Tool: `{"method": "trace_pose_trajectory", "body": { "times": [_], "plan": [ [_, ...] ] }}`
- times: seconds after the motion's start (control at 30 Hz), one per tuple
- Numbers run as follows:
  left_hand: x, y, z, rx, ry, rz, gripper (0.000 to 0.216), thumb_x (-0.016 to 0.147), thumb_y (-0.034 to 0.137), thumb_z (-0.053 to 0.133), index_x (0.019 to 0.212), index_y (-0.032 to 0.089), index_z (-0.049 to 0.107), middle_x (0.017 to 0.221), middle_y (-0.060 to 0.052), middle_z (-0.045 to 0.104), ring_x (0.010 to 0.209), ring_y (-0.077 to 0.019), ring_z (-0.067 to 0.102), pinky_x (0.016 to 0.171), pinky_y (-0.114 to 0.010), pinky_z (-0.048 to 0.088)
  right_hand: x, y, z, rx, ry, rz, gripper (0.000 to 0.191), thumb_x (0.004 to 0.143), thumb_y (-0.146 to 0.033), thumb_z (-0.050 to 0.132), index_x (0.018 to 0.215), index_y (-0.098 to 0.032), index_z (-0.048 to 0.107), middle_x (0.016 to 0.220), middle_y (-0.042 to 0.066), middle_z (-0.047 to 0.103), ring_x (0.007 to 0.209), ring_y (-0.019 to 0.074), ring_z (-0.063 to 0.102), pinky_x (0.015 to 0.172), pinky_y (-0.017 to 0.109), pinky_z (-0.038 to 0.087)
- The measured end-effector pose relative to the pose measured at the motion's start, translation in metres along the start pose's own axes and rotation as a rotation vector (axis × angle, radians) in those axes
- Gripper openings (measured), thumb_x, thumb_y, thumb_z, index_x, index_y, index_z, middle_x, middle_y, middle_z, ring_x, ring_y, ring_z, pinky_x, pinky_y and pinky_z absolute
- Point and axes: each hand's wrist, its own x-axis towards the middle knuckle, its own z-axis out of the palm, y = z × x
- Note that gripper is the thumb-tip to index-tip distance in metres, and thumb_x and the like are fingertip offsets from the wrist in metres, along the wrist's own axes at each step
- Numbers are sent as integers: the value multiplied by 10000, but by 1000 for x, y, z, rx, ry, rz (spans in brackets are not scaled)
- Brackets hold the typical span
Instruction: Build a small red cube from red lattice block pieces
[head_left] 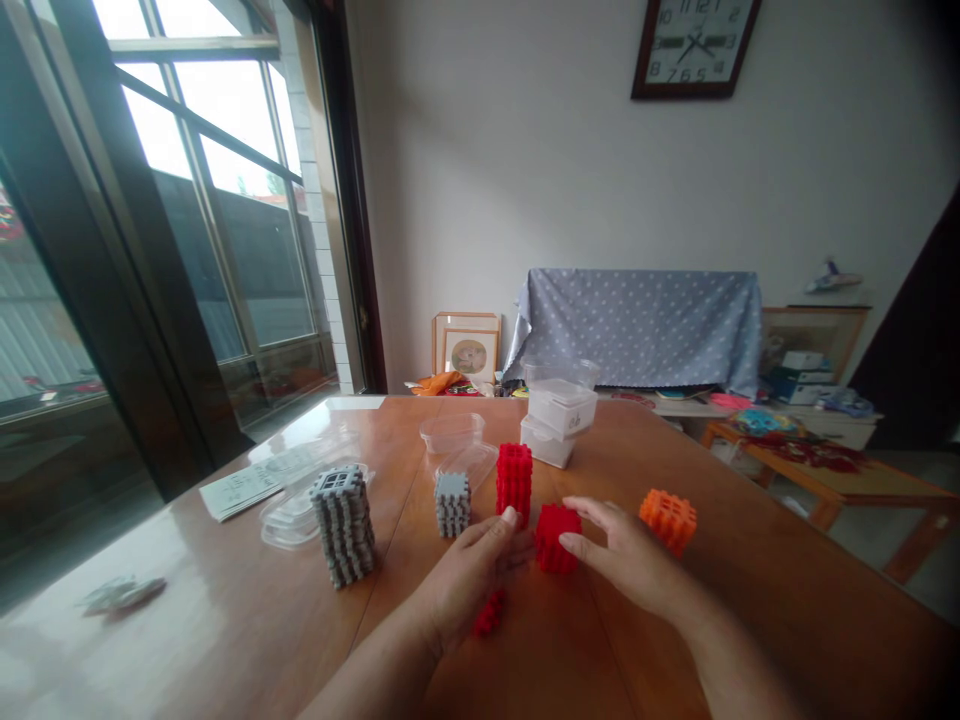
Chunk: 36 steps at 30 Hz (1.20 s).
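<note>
Two stacks of interlocking red plastic tiles stand upright before me: a tall red stack (514, 480) and a shorter red stack (557, 535) to its right. My left hand (480, 560) is at the foot of the tall stack, thumb up and fingers stretched toward the shorter one; whether it touches either is unclear. With thumb and forefinger, my right hand (622, 550) holds the shorter stack at its right side. Loose red tiles (490, 612) lie partly hidden beneath my left hand. Beyond my right hand is an orange stack (667, 520).
A tall grey stack (343, 525) and a short grey stack (453, 505) stand to the left. Clear plastic tubs (559, 410) and lids are behind. Papers (251, 480) and a small plastic packet (124, 595) lie on the left of the wooden table (405, 660).
</note>
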Motion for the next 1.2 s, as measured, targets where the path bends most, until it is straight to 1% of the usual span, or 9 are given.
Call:
{"method": "trace_pose_trajectory", "body": {
  "times": [0.23,0.37,0.53,0.63,0.7,0.83,0.9,1.03,1.2],
  "plan": [
    [2,2,-4,9,34,30,618,909,607,640,1260,100,654,1290,-217,692,1224,-312,652,1128,-456,427,1,3,1,-12,-11,-17,621,856,-556,699,1401,-277,594,1339,110,660,1184,307,650,1021,475,523],
    [4,4,-11,54,84,69,613,902,628,634,1220,105,665,1254,-206,704,1176,-302,667,1078,-445,457,2,-3,-2,-23,112,-60,547,896,-559,651,1362,-276,608,1368,99,646,1251,303,609,1039,467,508],
    [5,14,-22,191,215,171,577,883,640,643,1142,125,664,1103,-157,735,1023,-262,692,958,-406,490,-8,-34,5,5,315,-218,233,974,-446,570,1054,-265,693,1036,79,729,973,248,680,865,373,544],
    [3,20,-24,277,264,203,469,852,576,702,1019,139,664,997,-106,733,926,-219,680,864,-341,481,-21,-62,24,-13,164,-335,153,974,-357,573,972,-263,694,891,51,709,840,215,661,768,335,530],
    [3,22,-24,309,281,217,401,837,521,724,961,147,649,922,-77,723,855,-188,659,796,-303,461,-30,-79,41,-41,6,-373,100,938,-306,621,984,-261,697,911,41,713,862,212,659,782,329,530],
    [6,20,-25,363,272,232,284,848,420,686,918,152,626,814,-46,691,733,-148,601,691,-273,413,-36,-95,68,-176,-165,-358,363,810,-305,775,1163,-280,692,1125,49,721,1060,279,637,962,419,511],
    [8,18,-28,406,264,226,248,848,388,667,895,148,627,772,-36,674,690,-139,571,670,-274,402,-35,-95,75,-222,-203,-335,453,767,-305,811,1200,-275,681,1162,54,714,1087,299,626,992,450,503],
    [9,16,-32,447,241,215,231,814,354,678,914,147,650,790,-36,679,695,-144,570,680,-280,404,-34,-91,80,-261,-209,-317,326,812,-201,727,1129,-272,705,1045,32,736,1031,277,641,955,428,516],
    [9,16,-34,450,222,221,257,788,372,706,909,151,656,783,-29,668,696,-150,568,672,-275,389,-36,-90,71,-167,-138,-368,332,794,-158,706,1106,-273,720,1047,36,738,1008,253,658,938,392,534]
  ]
}}
